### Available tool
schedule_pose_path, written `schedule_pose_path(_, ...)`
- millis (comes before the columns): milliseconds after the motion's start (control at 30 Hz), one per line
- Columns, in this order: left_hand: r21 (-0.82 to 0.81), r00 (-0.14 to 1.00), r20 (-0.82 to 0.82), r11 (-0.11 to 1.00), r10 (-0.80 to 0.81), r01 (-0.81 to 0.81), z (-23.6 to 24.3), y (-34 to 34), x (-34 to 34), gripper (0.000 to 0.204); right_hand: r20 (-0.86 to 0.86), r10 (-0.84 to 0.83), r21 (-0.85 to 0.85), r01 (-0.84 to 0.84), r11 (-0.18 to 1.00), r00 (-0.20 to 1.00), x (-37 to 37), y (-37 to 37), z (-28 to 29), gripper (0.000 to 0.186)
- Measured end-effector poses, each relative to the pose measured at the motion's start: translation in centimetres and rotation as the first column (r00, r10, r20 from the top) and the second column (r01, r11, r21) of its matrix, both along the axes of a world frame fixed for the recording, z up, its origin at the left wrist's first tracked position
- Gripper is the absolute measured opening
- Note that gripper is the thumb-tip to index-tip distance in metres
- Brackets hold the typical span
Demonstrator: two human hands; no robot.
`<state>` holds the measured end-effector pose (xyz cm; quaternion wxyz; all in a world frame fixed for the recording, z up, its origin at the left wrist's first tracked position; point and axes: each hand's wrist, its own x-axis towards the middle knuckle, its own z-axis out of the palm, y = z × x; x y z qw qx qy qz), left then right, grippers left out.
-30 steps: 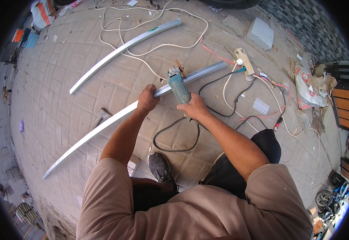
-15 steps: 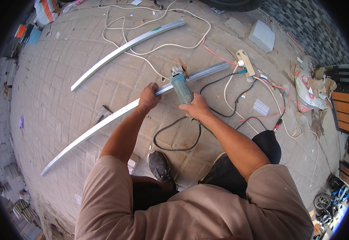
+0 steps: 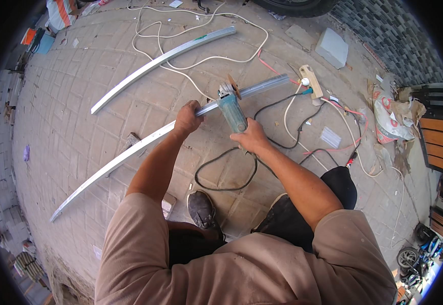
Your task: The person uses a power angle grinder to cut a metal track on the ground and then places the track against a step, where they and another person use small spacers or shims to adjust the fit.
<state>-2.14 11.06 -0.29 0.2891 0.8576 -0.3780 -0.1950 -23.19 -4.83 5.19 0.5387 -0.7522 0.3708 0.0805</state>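
Observation:
My left hand [image 3: 188,119] is closed round a long silver metal channel [image 3: 153,137] that runs from the lower left to the upper right. My right hand [image 3: 252,136] grips a teal angle grinder [image 3: 231,113], its fingers wrapped round the rear of the body. The grinder lies across the channel, just right of my left hand. Its brown cutting disc [image 3: 233,86] stands edge-on at the channel; whether it touches the metal I cannot tell. A dark cord [image 3: 221,189] loops below the grinder. Under the channel's left half lies a small grey block [image 3: 133,138].
A second metal channel [image 3: 153,64] lies farther off, beside a looped white cable [image 3: 216,57]. To the right sit a power strip [image 3: 311,80] with plugs and a pale block [image 3: 331,48]. Beyond them are a torn sack [image 3: 391,122] and a wheel [image 3: 297,4].
The channel's right end has shifted slightly up and left in view, and its left end has moved a little. Both hands keep their hold, with the grinder nearly in the same place.

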Motion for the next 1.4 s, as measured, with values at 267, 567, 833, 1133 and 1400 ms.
schedule_pose_path(267, 0.0, 0.996, -0.076, 0.999, -0.043, 0.043, 0.6, -0.2, 0.0, 0.033, 0.062, 0.027, -0.101, -0.021, 0.995, 0.998, -0.7, 0.1, 4.9, 0.06)
schedule_pose_path(567, 0.133, 0.994, -0.106, 0.99, -0.04, 0.054, 0.8, 0.3, -0.3, 0.037, 0.019, -0.032, -0.241, 0.036, 0.97, 0.999, -2.4, -2.9, 2.6, 0.055)
schedule_pose_path(833, 0.173, 0.997, -0.057, 0.983, -0.045, 0.055, 0.5, 1.1, -0.6, 0.039, -0.005, -0.024, -0.128, 0.023, 0.992, 1.0, -3.2, -5.3, 0.9, 0.063)
schedule_pose_path(1133, 0.199, 0.997, -0.066, 0.979, -0.041, 0.053, 0.6, 1.2, -1.2, 0.041, -0.016, -0.014, -0.13, 0.012, 0.991, 1.0, -3.1, -5.6, 0.3, 0.064)
schedule_pose_path(1400, 0.195, 0.996, -0.084, 0.979, -0.038, 0.054, 0.7, 1.3, -1.4, 0.042, -0.063, 0.001, -0.154, -0.011, 0.988, 0.998, -2.8, -5.7, 0.7, 0.063)
